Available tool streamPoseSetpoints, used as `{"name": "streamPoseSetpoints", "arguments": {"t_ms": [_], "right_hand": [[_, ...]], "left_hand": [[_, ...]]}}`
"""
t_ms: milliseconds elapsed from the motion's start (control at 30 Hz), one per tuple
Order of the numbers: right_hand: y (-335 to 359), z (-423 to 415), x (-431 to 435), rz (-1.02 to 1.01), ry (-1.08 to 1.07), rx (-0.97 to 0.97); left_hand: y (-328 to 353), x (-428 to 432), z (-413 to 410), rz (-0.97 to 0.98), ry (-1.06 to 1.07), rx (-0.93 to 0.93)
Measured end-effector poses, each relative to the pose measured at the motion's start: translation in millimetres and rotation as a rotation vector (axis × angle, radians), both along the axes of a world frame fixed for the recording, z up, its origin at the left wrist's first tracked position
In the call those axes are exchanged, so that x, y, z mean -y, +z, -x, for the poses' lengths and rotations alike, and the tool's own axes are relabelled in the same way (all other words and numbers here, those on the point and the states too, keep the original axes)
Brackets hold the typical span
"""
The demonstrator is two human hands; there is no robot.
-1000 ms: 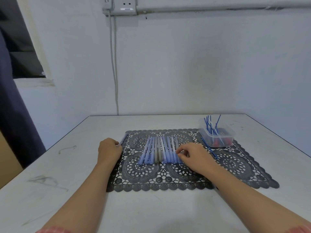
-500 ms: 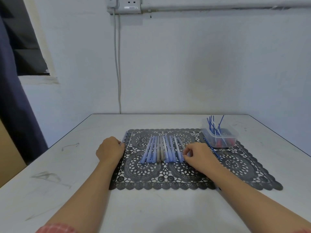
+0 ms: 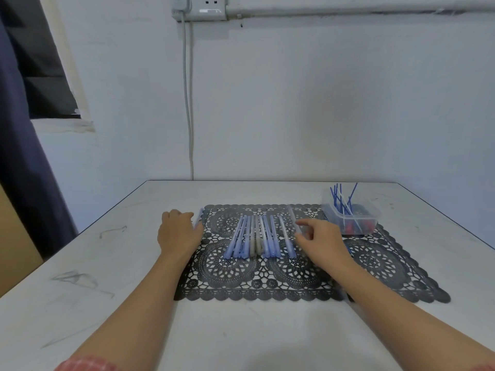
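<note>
1. blue and grey pens make up the row of pens point(image 3: 254, 236), which lies side by side on a black lace mat point(image 3: 375, 263), long axes running away from the person and tips toward them.
2. the right hand point(image 3: 321, 241) is just right of the row. its thumb and forefinger pinch a clear barrel point(image 3: 292, 215), and the other fingers are loosely spread.
3. the barrel is off the mat at the row's right end. it points away from the person, nearly parallel to the row and leaning slightly left at its far end.
4. the left hand point(image 3: 176, 232) rests left of the row with its fingers curled round a pale blue pen point(image 3: 199, 216) whose far end sticks out beyond the knuckles.
5. a clear tub point(image 3: 361, 218) of thin blue refills point(image 3: 338, 199) stands right of the row and further from the person. the right hand is much the nearer to it, so fetching a refill would probably fall to that hand.
6. half a second ago the right hand's fingertips lay on the row's rightmost pens. now it has lifted one barrel clear, and a gap shows beside the last pen. the left hand has hardly moved.
</note>
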State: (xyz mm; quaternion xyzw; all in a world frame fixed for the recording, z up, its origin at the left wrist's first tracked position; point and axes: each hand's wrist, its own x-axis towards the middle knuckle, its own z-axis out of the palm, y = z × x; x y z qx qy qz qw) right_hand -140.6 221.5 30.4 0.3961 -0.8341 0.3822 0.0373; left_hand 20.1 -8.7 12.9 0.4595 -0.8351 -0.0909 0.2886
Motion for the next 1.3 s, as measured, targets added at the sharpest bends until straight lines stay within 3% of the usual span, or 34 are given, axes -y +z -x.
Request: {"name": "streamPoseSetpoints", "arguments": {"t_ms": [200, 333, 600, 733, 867, 1100, 1300], "right_hand": [[8.5, -20.7, -0.1, 0.21, 0.137, 0.062], [5.9, -31.9, 4.1, 0.259, 0.279, 0.031], [-3.2, -33.1, 5.7, 0.248, 0.436, -0.027], [-4.9, -26.5, 6.1, 0.309, 0.364, -0.126], [-4.2, -19.0, 5.1, 0.381, 0.285, -0.158], [-3.5, -10.5, 5.8, 0.501, 0.265, 0.29], [-1.7, -7.5, 2.9, 0.491, 0.342, 0.332]], "left_hand": [[18.4, -55.1, 13.2, -0.092, -0.412, -0.285], [21.7, -87.3, 17.1, -0.085, -0.62, -0.275], [23.6, -106.0, 21.2, -0.238, -0.622, -0.45], [22.9, -109.0, 20.4, -0.155, -0.673, -0.47], [18.0, -103.4, 21.9, -0.005, -0.727, -0.369], [14.8, -94.6, 22.5, 0.252, -0.734, -0.263], [15.4, -84.5, 21.8, 0.444, -0.737, -0.276]]}}
